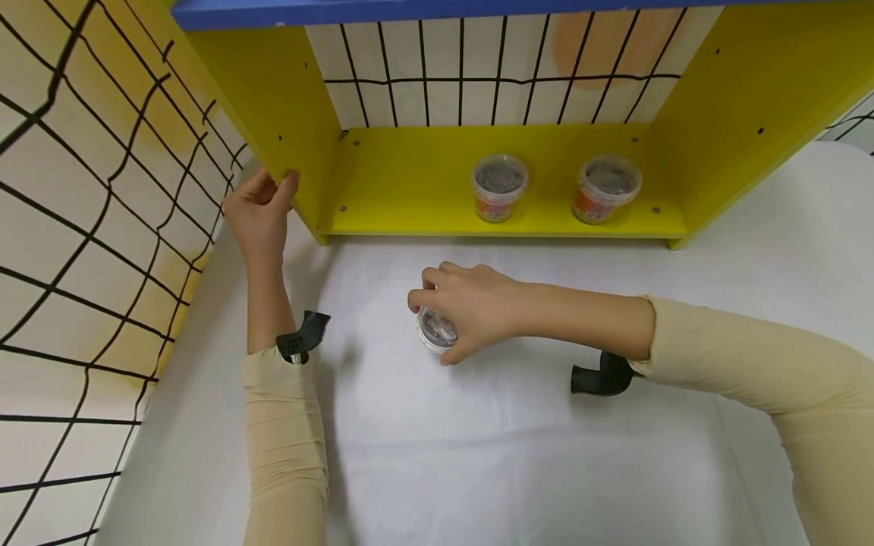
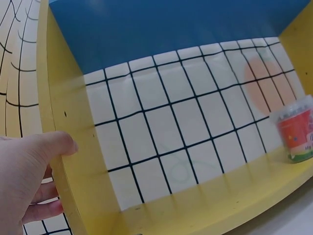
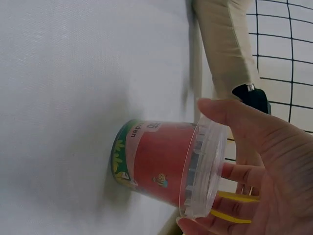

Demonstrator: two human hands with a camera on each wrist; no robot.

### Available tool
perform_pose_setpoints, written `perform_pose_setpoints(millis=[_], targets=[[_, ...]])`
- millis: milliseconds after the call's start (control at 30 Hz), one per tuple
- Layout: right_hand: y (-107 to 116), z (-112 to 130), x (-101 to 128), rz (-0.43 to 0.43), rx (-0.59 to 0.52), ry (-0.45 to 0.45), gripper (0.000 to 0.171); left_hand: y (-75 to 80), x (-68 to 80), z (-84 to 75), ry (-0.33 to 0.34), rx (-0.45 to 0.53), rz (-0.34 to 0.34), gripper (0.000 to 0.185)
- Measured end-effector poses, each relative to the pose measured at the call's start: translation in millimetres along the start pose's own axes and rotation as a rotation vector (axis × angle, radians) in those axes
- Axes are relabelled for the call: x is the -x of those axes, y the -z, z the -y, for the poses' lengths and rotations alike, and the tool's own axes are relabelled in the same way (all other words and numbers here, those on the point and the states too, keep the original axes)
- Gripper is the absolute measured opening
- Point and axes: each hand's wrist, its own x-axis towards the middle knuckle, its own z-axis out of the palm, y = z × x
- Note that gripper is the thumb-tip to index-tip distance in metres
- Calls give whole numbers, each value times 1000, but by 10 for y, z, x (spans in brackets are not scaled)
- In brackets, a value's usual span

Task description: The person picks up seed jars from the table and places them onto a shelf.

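Note:
A small plastic tub (image 3: 164, 161) with a clear lid and a red label with green at its base is at the white tabletop, in front of the yellow shelf (image 1: 410, 182). My right hand (image 1: 478, 307) grips its lid from above, thumb on one side of the rim and fingers round the other. The shelf's left side panel (image 2: 80, 161) is between the thumb and fingers of my left hand (image 1: 262, 216), the thumb lying on the inner face. Two similar tubs, a middle tub (image 1: 501, 187) and a right tub (image 1: 605, 189), stand on the shelf's bottom board.
A blue board (image 1: 444, 11) spans the shelf's top. Behind the shelf and along the left side runs a black wire grid (image 1: 89, 235). White cloth (image 1: 437, 470) covers the table. A black wrist camera (image 1: 303, 337) sits on the left sleeve, another black camera (image 1: 601, 375) on the right.

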Motion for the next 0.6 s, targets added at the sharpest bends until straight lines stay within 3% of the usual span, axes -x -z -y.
perform_pose_setpoints(millis=[600], targets=[[42,-40,1,19,-20,12,53,-8,-11,12,3,29,7,32]])
